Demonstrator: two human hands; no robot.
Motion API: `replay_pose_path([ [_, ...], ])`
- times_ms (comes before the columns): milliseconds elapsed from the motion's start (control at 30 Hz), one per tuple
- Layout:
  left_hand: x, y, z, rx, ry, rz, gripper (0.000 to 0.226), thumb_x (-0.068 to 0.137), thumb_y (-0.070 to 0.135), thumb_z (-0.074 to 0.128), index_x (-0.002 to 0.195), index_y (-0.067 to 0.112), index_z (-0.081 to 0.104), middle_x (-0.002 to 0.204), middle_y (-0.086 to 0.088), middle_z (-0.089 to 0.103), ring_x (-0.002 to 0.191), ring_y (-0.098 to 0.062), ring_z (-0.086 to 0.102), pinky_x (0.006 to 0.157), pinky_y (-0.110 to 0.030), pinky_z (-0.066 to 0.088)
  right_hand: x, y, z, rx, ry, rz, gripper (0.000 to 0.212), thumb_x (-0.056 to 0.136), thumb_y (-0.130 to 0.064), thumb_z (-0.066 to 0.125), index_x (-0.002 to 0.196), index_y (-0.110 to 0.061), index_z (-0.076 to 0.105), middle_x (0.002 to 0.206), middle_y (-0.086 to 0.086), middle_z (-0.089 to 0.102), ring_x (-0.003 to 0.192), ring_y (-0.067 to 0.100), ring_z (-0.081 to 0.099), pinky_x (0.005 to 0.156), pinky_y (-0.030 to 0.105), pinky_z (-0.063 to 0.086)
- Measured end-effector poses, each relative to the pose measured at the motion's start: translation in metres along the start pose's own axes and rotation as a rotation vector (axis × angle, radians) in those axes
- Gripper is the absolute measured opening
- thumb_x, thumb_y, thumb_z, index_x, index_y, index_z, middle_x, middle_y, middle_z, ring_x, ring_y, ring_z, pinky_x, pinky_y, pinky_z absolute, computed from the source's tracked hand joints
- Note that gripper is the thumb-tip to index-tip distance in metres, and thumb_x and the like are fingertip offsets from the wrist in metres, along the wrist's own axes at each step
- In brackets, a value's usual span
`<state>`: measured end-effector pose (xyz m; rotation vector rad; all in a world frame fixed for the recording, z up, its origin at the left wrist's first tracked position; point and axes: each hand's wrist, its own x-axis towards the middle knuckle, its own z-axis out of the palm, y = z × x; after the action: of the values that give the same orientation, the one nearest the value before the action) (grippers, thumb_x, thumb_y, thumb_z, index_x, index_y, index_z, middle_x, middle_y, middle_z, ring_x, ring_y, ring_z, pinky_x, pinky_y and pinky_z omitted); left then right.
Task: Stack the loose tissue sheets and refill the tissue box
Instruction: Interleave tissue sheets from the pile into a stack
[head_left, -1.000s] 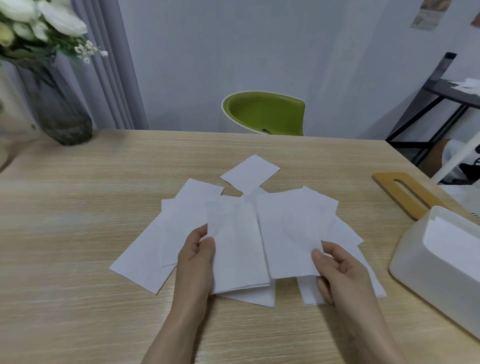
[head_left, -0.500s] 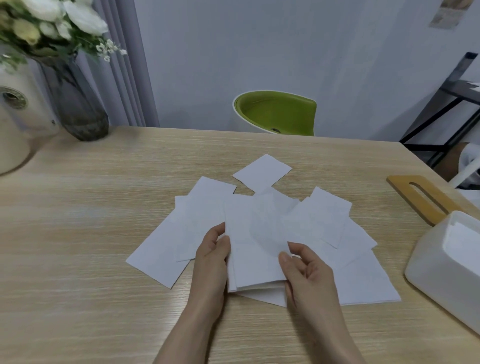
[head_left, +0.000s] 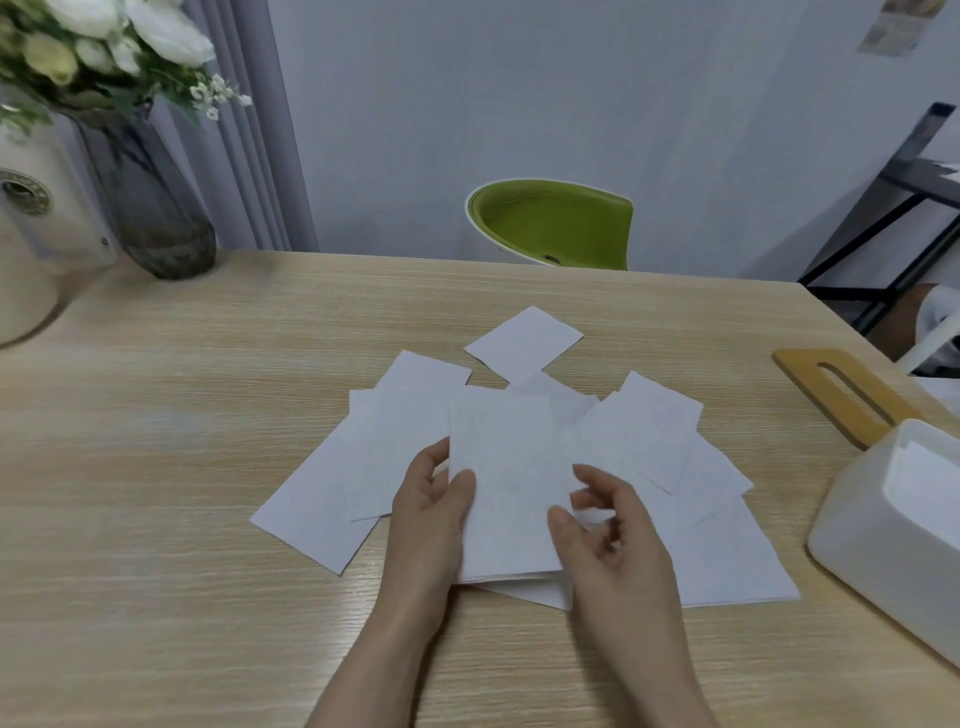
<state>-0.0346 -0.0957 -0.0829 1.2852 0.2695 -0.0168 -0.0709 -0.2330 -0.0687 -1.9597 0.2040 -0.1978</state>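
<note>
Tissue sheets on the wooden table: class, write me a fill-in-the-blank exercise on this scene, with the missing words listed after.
1. The left hand grips a small stack of tissue sheets by its ____ edge.
2. The white tissue box stands with its top ____.
3. The wooden lid lies flat on the ____.
4. The chair behind the table is ____.

Missing words: left; open; table; green

The 2 forearms are bare to the frame's edge; left hand and right hand wear nothing.
</note>
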Motion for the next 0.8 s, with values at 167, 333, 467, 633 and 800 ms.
replay_pose_path([
  [167,-0.001,-0.002,0.003,-0.019,-0.045,-0.011,0.027,0.097,0.008,0.051,0.114,0.026,0.061,0.101,0.001,0.074,0.091,-0.014,0.071,0.074,-0.029,0.054,0.003,-0.002,0.007,0.048,-0.166,0.016,0.062,0.090,-0.036,0.060,0.136,-0.048,0.021,0.131,-0.040,0.036,0.117,-0.025,0.035,0.097,0.008,0.034],
  [333,-0.004,-0.005,0.007,0.039,-0.095,0.018,0.028,0.097,0.007,0.048,0.115,0.026,0.059,0.109,0.008,0.072,0.102,-0.013,0.068,0.083,-0.031,0.055,-0.002,0.000,0.013,0.024,-0.241,0.023,0.069,0.095,-0.025,0.053,0.138,-0.049,0.005,0.120,-0.047,0.019,0.095,-0.044,0.020,0.077,-0.011,0.024],
  [467,-0.003,-0.008,0.006,0.041,-0.104,0.027,0.026,0.093,0.016,0.058,0.117,0.026,0.059,0.113,0.005,0.071,0.104,-0.015,0.067,0.088,-0.037,0.054,0.003,0.003,0.009,0.054,-0.246,0.015,0.062,0.096,-0.011,0.050,0.132,-0.053,0.022,0.122,-0.041,0.040,0.100,-0.032,0.040,0.083,-0.001,0.035],
  [633,-0.003,-0.001,-0.001,-0.045,-0.124,-0.006,0.033,0.089,0.018,0.065,0.121,0.026,0.057,0.101,-0.002,0.072,0.078,-0.018,0.068,0.050,-0.023,0.049,0.025,0.000,-0.026,0.103,-0.307,0.025,0.050,0.091,0.009,0.048,0.120,-0.030,0.057,0.064,-0.020,0.057,0.055,-0.001,0.047,0.061,0.008,0.040],
  [800,-0.007,0.007,-0.002,0.000,-0.187,-0.062,0.046,0.090,0.007,0.062,0.123,0.039,0.056,0.091,-0.013,0.068,0.039,-0.028,0.054,0.037,-0.026,0.043,0.044,-0.005,-0.059,0.048,-0.509,0.016,0.042,0.091,0.004,0.055,0.116,-0.029,0.064,0.067,-0.016,0.052,0.066,0.005,0.046,0.064,0.008,0.038],
])
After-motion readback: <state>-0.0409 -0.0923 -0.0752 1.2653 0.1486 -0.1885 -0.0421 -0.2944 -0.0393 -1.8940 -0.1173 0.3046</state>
